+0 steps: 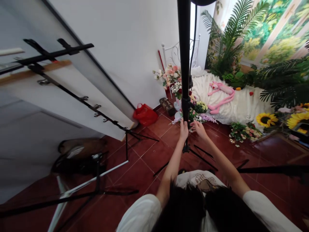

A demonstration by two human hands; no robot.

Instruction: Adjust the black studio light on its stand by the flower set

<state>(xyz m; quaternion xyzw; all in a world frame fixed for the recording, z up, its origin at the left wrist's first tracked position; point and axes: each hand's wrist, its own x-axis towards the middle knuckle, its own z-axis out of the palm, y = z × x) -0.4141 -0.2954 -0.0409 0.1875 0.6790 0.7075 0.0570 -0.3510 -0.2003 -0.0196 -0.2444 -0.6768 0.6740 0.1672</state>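
Note:
A black light stand [185, 64] rises upright in front of me, its pole running up past the top of the view. My left hand [183, 130] is closed round the lower pole, below a black clamp collar [185, 103]. Just right of the pole is my right hand [198, 127], its fingers apart and pointing toward the stand, with nothing visible in them. The stand's legs [204, 159] spread over the red tiled floor [154, 156].
Flowers [172, 75] and a white-draped bed [238, 108] with a pink plush toy [223, 91] lie ahead. A red bag [145, 114] sits by the wall. Backdrop stands and a white board [96, 108] are left; sunflowers [266, 119] and a dark horizontal pole [270, 169] are right.

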